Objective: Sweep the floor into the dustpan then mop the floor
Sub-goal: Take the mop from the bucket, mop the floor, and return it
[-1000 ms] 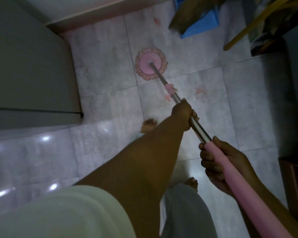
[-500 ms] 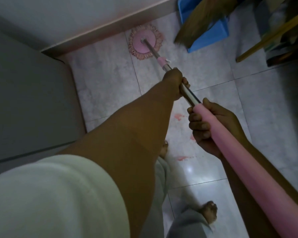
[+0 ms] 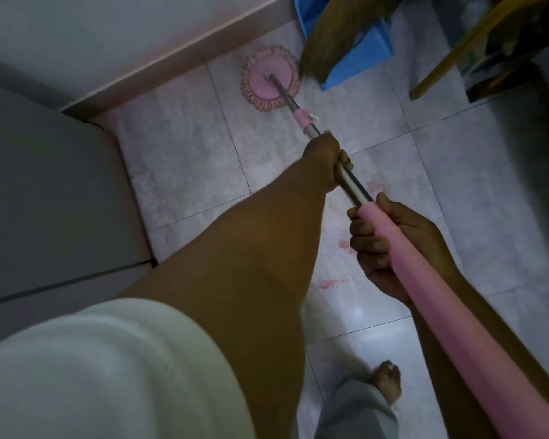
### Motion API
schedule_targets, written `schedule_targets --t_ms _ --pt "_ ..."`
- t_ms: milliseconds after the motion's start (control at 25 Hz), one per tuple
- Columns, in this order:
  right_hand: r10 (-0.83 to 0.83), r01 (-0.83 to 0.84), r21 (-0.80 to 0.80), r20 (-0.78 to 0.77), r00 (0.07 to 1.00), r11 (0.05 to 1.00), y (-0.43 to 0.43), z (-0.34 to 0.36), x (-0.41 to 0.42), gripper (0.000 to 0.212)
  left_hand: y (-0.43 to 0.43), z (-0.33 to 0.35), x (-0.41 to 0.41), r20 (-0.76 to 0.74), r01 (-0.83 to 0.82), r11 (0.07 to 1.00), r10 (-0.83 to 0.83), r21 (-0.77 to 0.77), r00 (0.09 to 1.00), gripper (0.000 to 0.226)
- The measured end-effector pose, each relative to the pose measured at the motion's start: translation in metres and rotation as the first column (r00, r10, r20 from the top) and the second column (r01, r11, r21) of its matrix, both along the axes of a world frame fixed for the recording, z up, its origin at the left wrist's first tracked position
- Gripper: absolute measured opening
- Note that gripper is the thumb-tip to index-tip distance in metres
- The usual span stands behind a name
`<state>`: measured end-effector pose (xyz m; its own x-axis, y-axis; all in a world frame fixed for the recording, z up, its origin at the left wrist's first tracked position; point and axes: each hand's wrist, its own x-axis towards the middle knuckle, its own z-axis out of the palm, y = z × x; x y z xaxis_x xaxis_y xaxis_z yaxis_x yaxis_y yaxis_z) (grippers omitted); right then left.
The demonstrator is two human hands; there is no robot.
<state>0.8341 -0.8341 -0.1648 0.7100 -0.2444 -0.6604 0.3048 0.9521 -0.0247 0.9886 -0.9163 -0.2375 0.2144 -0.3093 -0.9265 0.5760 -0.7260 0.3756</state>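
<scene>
A: Nearest us, our right hand is wrapped tight round the pink grip of the mop, fingers curled under it.

B: And our left hand is clenched on the steel shaft further down, just below the pink collar.

A: The red smears on the tiles sit under our hands now; a second ago they lay out beside the shaft.

B: We stepped forward, then. The mop head was mid-floor a second ago; now it lies flat by the skirting, close to the wall.

A: It has also slid right since half a second back, and sits just beside the broom bristles and the blue dustpan. Whether it touches the bristles, we cannot tell.

B: So sweeping looks done and we are mopping the far edge. We judge the smears behind the head still need a pass.

A: Drawing the mop back over them seems our next stroke.
</scene>
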Motion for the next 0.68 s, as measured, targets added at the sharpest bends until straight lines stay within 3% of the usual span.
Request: schedule_targets --t_ms 680 --pt "-0.098 0.103 0.068 -0.068 0.993 0.992 0.122 0.039 -0.157 0.040 0.107 0.007 -0.163 -0.046 0.110 0.991 -0.107 0.078 0.993 0.030"
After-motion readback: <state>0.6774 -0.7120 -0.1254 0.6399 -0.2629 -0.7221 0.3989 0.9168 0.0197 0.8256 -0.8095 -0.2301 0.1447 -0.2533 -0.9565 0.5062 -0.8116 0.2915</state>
